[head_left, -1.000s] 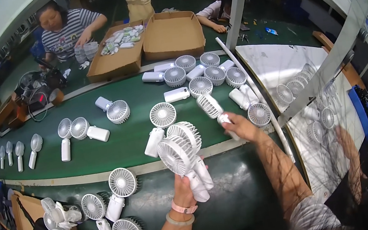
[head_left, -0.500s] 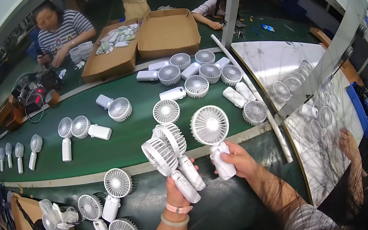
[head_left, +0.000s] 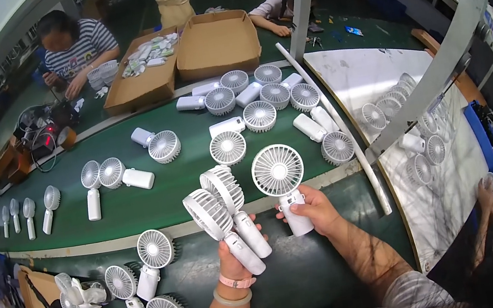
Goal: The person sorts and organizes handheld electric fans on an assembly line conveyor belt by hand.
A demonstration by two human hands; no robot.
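Head view looks down on a long dark green table (head_left: 156,197) strewn with small white plastic handheld fans. Taking the pale strip (head_left: 144,238) that runs along the table as landmark: just on the near side of it, the left hand (head_left: 237,255) is closed around the handles of two white round-headed handheld fans (head_left: 224,219), both tilted up and to the left, their heads reaching across the strip. Just beside them, to the right, the right hand (head_left: 313,208) is wrapped around the stubby handle of a third white handheld fan with a round grille (head_left: 278,171), held upright, its head above the strip. The two hands are close together but apart. A pink band and a pale ring bracelet (head_left: 235,288) sit on the left wrist.

Beyond the strip lies a loose cluster of white fans (head_left: 258,104), some flat on their backs. Farther beyond stand two open brown cardboard boxes (head_left: 216,43), one holding small packets. A person in a striped shirt (head_left: 78,48) sits past the boxes on the left. On the near side of the strip, to the left, more white fans (head_left: 144,280) lie together.
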